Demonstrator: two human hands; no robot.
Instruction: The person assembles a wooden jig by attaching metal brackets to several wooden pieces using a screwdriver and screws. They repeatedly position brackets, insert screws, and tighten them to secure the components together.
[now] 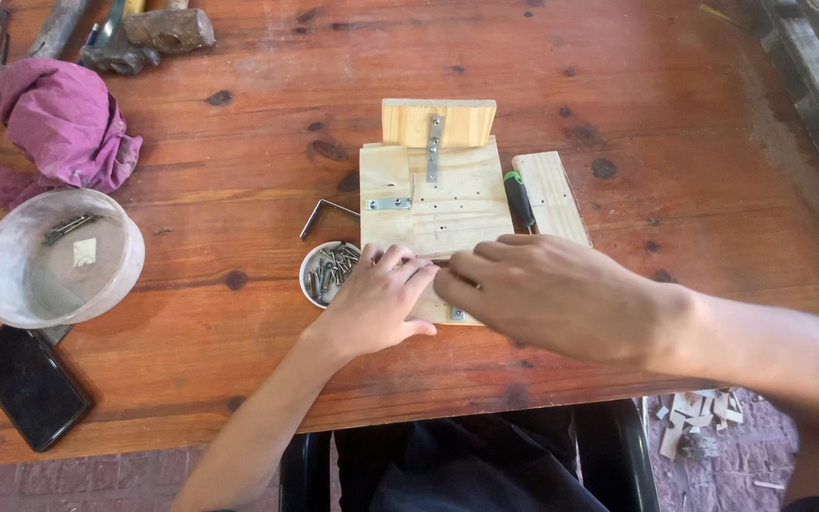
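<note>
A pale wooden board (438,194) lies flat on the brown table (618,95), with a small upright block (438,121) fixed at its far edge by a metal strip and a second metal bracket (389,204) on its left part. My left hand (376,299) rests on the board's near left corner, fingers curled. My right hand (547,294) reaches across from the right, its fingertips pinched beside the left fingertips at the board's near edge; what they pinch is hidden. A small round dish of screws (326,273) sits just left of my left hand.
A screwdriver (520,201) with a black handle lies between the board and a loose wooden slat (552,196). A bent metal piece (324,213), a grey bowl (59,258), a black phone (28,384), a purple cloth (63,123) and hammers (149,38) lie left.
</note>
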